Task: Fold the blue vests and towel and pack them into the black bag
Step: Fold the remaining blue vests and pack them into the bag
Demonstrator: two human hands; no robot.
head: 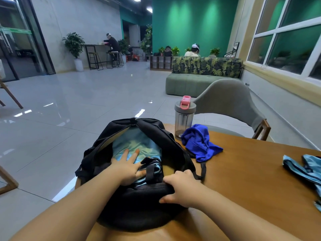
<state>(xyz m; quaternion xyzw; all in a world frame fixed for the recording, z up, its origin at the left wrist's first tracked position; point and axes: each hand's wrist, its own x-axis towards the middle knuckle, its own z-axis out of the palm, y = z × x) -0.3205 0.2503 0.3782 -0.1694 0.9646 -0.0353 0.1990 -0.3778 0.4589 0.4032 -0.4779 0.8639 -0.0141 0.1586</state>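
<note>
Looks like the packing step; left hand [127,166] is inside the black bag [139,202], fingers spread flat, pressing soft light-blue fabric [137,143] under the fingertips; right hand [180,186] curls over the bag's floppy near rim, holding it open. Just past the right fingers, 1 crumpled blue vest [199,143] sits on the wooden table [251,171]; probably needs folding next; another light-blue piece [302,169] lies well off right.
</note>
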